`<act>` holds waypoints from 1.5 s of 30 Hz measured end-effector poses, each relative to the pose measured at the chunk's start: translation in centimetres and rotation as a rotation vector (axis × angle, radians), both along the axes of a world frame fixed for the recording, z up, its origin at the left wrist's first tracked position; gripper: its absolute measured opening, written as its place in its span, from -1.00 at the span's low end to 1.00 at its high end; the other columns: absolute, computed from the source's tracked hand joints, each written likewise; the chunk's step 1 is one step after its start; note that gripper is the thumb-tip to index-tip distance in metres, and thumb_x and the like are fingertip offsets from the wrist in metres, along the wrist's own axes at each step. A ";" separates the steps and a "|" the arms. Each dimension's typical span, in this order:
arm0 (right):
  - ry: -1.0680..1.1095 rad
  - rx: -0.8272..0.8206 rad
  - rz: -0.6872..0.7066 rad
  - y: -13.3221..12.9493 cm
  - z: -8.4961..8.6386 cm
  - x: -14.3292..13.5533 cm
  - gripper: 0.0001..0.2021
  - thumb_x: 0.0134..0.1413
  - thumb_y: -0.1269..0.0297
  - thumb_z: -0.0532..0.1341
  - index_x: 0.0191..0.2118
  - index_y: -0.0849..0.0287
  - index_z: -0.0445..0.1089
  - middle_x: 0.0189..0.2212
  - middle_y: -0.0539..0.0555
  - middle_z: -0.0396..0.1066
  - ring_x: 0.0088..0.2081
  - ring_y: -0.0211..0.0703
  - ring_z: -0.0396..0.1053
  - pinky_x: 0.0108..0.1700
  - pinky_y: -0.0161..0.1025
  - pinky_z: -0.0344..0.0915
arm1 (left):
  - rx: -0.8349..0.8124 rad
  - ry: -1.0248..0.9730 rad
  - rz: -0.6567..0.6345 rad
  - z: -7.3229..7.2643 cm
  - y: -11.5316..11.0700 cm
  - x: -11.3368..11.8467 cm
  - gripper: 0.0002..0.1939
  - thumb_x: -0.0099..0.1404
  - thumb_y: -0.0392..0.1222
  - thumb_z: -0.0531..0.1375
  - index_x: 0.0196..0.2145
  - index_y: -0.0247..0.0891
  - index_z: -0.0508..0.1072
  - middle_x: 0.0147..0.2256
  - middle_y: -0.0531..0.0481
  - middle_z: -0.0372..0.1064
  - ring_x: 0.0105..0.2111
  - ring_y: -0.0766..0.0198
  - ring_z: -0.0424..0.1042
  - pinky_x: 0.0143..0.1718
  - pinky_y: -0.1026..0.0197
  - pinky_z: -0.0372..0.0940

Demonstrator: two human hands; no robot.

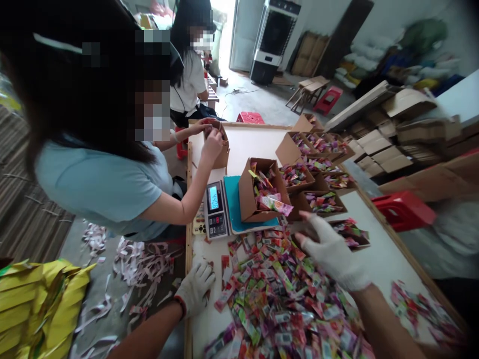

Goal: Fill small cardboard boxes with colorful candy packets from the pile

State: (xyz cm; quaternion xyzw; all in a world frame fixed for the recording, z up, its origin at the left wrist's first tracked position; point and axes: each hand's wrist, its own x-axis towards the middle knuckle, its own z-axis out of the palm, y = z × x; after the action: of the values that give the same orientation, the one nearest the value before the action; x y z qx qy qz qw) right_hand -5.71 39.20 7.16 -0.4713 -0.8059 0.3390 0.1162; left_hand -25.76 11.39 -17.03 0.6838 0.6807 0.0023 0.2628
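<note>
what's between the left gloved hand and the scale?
In the head view, mostly bare white tabletop separates the left hand from the scale, with a few stray candy sachets at the pile's edge.

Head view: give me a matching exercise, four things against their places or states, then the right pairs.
Things:
1. left hand
2. right hand
3. scale
4. box on the scale

Places or states:
A. open, full of sachets
B. gloved, raised over the pile, fingers spread
C. lit display, at the table's left edge
D. gloved, resting at the pile's left edge

Pairs: 1-D, 2-B, 3-C, 4-A
</note>
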 end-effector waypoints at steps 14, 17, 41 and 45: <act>-0.471 0.374 0.331 8.2 0.3 -14.8 -0.76 -0.01 0.27 0.16 -0.20 0.12 0.47 -0.26 0.12 0.48 -0.24 -0.11 0.38 -0.20 -0.27 0.27 | -0.067 -0.046 0.004 -1.8 -0.3 -0.1 -0.37 0.14 0.06 0.12 0.13 -0.23 0.26 0.18 -0.23 0.10 0.19 -0.14 0.01 0.22 -0.22 -0.23; -0.283 0.338 0.204 8.5 2.3 -13.3 -0.84 0.01 0.29 0.14 -0.36 0.19 0.45 -0.44 0.06 0.46 -0.39 -0.23 0.34 -0.34 -0.34 0.23 | -0.030 -0.022 0.021 -1.9 -0.4 0.0 -0.40 0.14 0.01 0.13 0.12 -0.19 0.27 0.15 -0.20 0.14 0.19 -0.12 0.02 0.21 -0.22 -0.20; -0.592 0.294 0.134 6.8 3.2 -15.2 -0.36 -0.14 0.13 0.26 0.14 0.08 0.22 0.00 0.30 0.27 -0.15 0.09 0.39 -0.15 -0.10 0.30 | -0.402 -1.001 0.150 5.2 7.7 -5.6 -0.62 0.31 -0.15 -0.04 -0.02 -0.29 0.39 0.06 -0.19 0.28 0.17 0.00 0.13 0.20 -0.20 0.00; -0.737 0.397 0.197 8.0 2.1 -16.4 -0.71 0.00 0.34 0.12 -0.14 0.20 0.46 -0.10 0.32 0.35 -0.16 0.09 0.41 -0.17 -0.11 0.30 | -0.562 -1.751 0.461 8.2 14.4 -6.1 -0.72 0.29 -0.24 0.00 -0.18 -0.36 0.45 -0.14 -0.15 0.41 0.00 0.31 0.36 0.13 0.27 0.20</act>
State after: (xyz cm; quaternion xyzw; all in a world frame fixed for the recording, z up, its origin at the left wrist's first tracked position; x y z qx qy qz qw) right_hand -22.11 47.20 9.22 -0.4502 -0.8843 -0.0042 -0.1237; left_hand -31.87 25.77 -8.81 0.1994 0.3355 0.4022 0.8282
